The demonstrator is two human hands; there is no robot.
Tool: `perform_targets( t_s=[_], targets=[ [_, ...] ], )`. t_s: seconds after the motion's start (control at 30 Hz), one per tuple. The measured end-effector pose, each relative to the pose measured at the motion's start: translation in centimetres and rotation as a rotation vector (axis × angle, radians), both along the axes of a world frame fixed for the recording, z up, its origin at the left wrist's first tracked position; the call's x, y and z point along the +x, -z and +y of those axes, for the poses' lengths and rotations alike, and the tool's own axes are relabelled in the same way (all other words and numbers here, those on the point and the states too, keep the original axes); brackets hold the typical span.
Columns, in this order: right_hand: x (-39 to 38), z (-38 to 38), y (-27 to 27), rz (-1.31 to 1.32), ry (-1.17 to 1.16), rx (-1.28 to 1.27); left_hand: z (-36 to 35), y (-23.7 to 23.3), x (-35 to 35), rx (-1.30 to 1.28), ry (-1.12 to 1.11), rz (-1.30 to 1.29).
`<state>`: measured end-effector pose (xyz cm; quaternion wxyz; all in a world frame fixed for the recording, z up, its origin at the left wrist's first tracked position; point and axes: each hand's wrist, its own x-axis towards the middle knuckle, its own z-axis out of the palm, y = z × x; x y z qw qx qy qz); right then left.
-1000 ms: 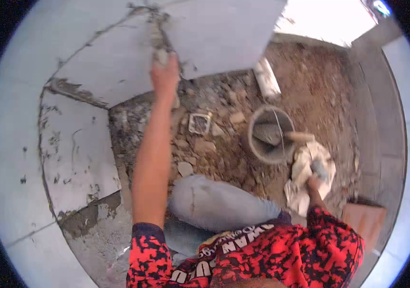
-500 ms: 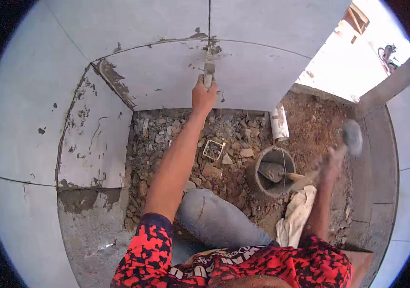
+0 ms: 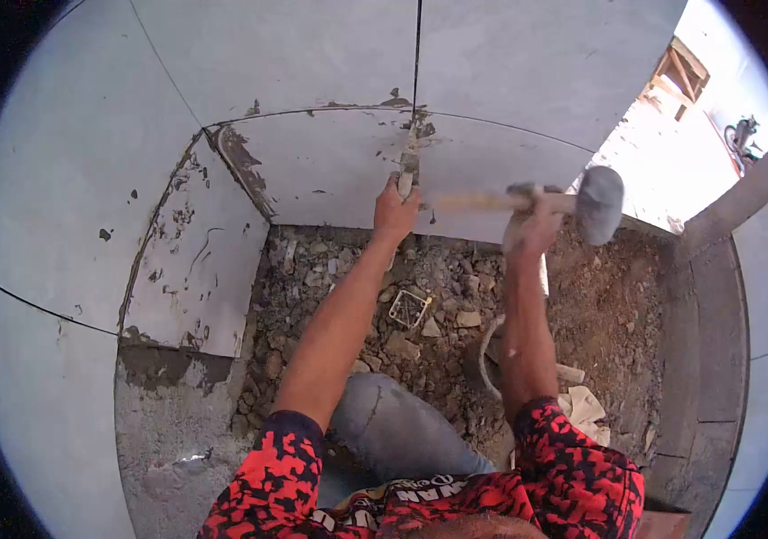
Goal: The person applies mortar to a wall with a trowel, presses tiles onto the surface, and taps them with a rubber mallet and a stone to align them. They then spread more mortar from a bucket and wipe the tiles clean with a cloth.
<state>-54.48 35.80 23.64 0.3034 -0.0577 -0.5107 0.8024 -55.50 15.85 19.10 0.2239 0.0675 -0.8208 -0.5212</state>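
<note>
My left hand (image 3: 396,214) is closed around the handle of a scraper (image 3: 410,160), its blade at the upright joint between low wall tiles (image 3: 330,171), just under the long horizontal joint. My right hand (image 3: 535,226) grips a mallet by its wooden handle (image 3: 469,203), part way along near the head. The dark grey mallet head (image 3: 600,205) is on the right, and the handle's free end points left toward the scraper. Motion blurs the mallet and right fingers. Dark mortar smears mark the tiles around the joints.
Rubble (image 3: 402,345) covers the ground below the wall, with a square box frame (image 3: 409,308) on it. My right forearm partly hides a mortar bucket (image 3: 477,364). A pale cloth or sack (image 3: 584,409) lies beside it. At upper right is a bright opening with a motorbike (image 3: 741,139).
My right hand has swung the mallet from beside the bucket up and left toward the wall. My left hand keeps the scraper at the same joint. The view has shifted slightly.
</note>
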Motion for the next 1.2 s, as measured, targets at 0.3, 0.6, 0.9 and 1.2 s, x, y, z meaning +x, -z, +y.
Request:
perform_targets(
  t_s=[0.3,0.6,0.9,1.2],
  targets=[
    [-2.2,1.6,-1.5,0.140,-0.266,-0.465,0.2,-0.1,0.0,0.061,0.083,-0.082],
    [-3.6,-3.5,1.2,0.181,-0.325,-0.675,0.3,-0.3,0.3,0.056,0.085,-0.131],
    [-4.6,-2.9,2.2,0.095,-0.356,-0.702,0.3,0.6,-0.2,-0.018,0.021,-0.041],
    [-4.5,-2.9,1.9,0.098,-0.308,-0.722,0.5,-0.1,0.4,0.076,0.064,-0.060]
  ],
)
